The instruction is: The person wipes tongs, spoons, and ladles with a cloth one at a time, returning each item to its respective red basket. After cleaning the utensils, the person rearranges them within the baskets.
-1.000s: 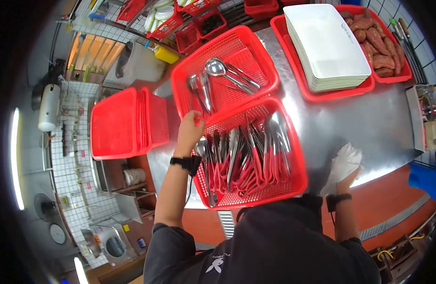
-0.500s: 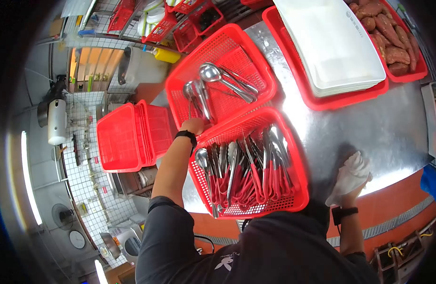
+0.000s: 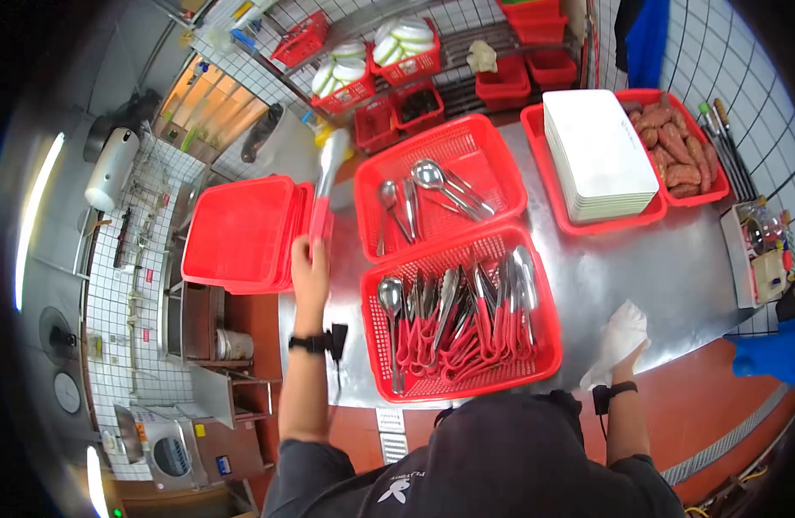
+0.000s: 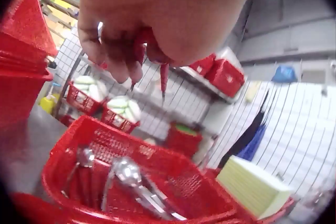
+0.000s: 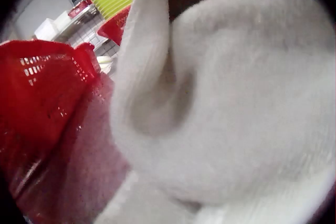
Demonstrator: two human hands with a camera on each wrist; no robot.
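Note:
My left hand (image 3: 309, 274) grips red-handled tongs (image 3: 321, 207), raised left of the two red baskets with their metal end pointing away. In the left wrist view the fingers of the left hand (image 4: 142, 29) curl round the red handles (image 4: 164, 77). Ladles and other utensils (image 3: 429, 175) lie in the far basket (image 3: 492, 138). Many red-handled tongs and a ladle (image 3: 390, 295) fill the near basket (image 3: 548, 345). At the right, my right hand (image 3: 626, 367) holds a white cloth (image 3: 618, 341) over the metal table; the cloth covers most of its fingers.
Stacked red baskets (image 3: 238, 233) stand at the left. White trays (image 3: 598, 155) sit in a red basket at the back right, beside a basket of reddish pieces (image 3: 681, 155). Shelves with red baskets (image 3: 406, 60) run behind. The steel table (image 3: 605, 268) extends right.
My left hand has come up and left out of the far basket, now with tongs in its grip. The right hand still holds the cloth. The head view has shifted, showing more of the shelves.

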